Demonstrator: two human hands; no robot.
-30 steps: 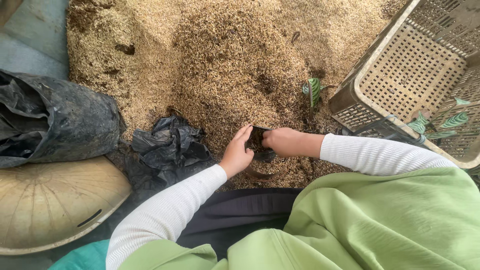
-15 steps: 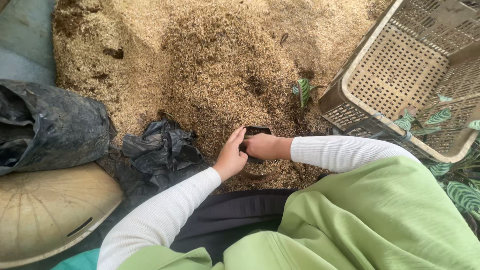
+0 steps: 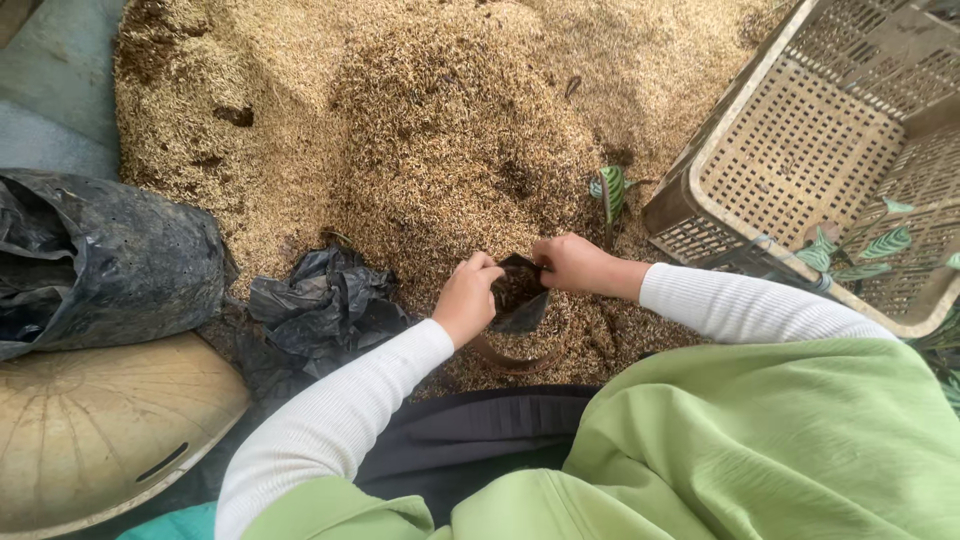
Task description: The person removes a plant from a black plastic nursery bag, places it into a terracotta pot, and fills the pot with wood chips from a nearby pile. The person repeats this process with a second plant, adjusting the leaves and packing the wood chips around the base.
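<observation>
Below, a small black plastic bag (image 3: 520, 300) sits in coarse, dry husk (image 3: 420, 140) — soft, crinkled, part-filled. Left hand (image 3: 467, 298) and right hand (image 3: 567, 262) each pinch its rim, wrists bent inward.

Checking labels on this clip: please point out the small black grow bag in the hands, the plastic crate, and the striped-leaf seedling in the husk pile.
Small black grow bag (image 3: 522, 300), head view, on its open dark rim.
Plastic crate (image 3: 800, 150), head view, on its perforated inner wall.
Striped-leaf seedling (image 3: 612, 190), head view, on its green leaf.

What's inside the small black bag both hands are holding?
The small black bag, held open by left hand and right hand, shows brown husk fill near its mouth; deeper contents are hidden.
</observation>
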